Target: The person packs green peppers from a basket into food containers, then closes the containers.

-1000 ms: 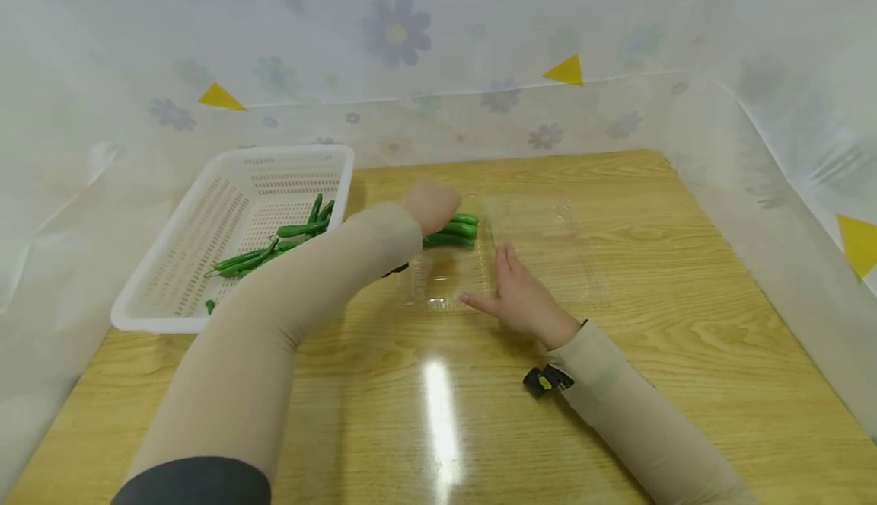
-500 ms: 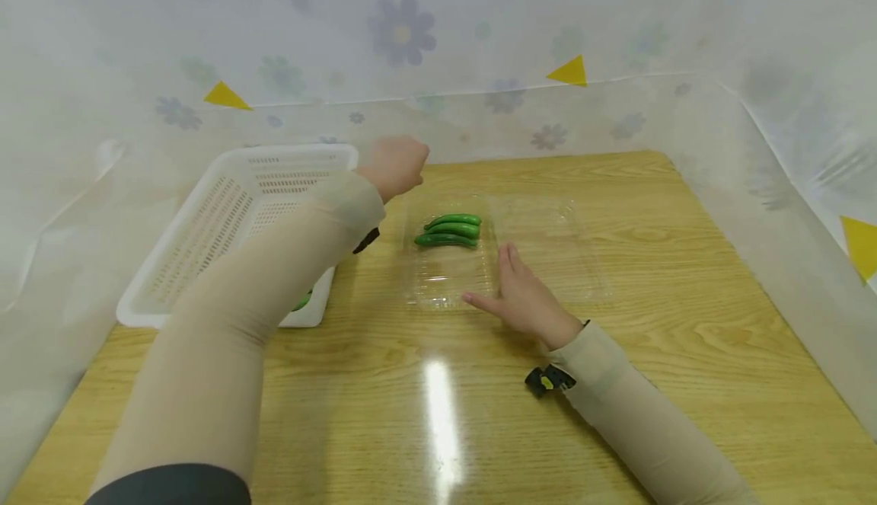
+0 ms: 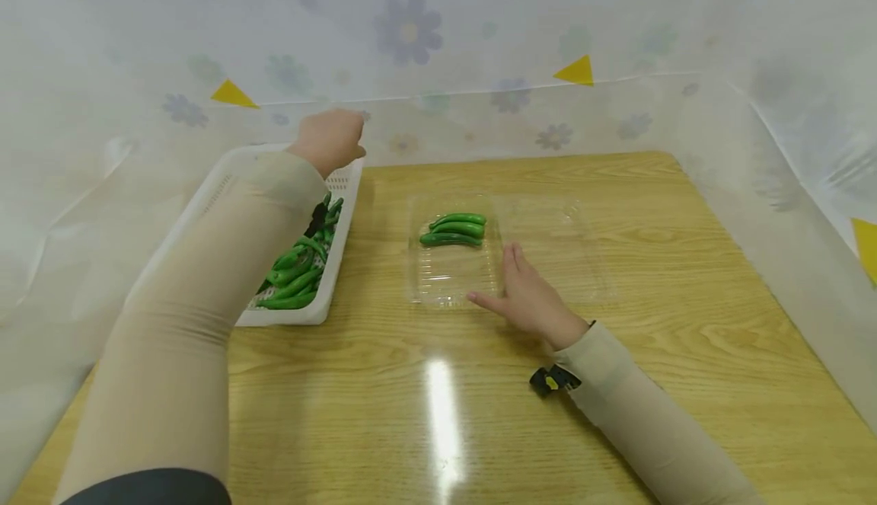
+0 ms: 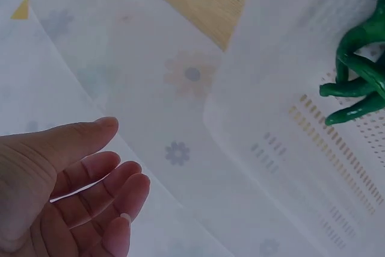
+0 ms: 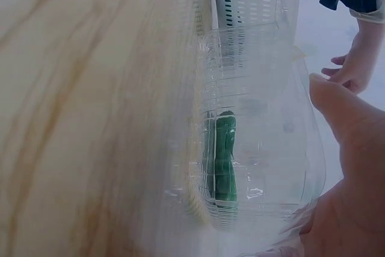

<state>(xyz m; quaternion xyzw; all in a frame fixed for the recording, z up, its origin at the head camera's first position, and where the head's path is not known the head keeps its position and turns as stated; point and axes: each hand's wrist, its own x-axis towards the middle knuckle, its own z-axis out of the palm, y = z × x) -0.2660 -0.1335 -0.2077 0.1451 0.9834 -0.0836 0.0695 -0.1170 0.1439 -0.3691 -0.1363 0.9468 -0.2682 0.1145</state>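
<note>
My left hand (image 3: 330, 139) hovers above the far end of a white plastic basket (image 3: 345, 242). In the left wrist view its fingers are loosely bent with nothing between them. Several green chili peppers (image 3: 296, 282) lie in the basket, partly hidden by my left forearm. Three more green peppers (image 3: 454, 229) lie side by side in the far half of a clear plastic clamshell container (image 3: 452, 273). Against this container's right side rests my right hand (image 3: 530, 303), thumb spread towards the near edge and fingers extended; the right wrist view shows the thumb (image 5: 328, 97) near the clear wall.
The container's clear lid (image 3: 548, 254) lies opened flat to the right on the wooden table (image 3: 658, 337). Flower-patterned sheeting (image 3: 479, 33) rises behind the table and along its sides. Yellow triangles (image 3: 577, 71) are fixed to the sheeting.
My left hand has moved left from the container to above the basket, leaving the three peppers uncovered in the container. The right hand has stayed in place.
</note>
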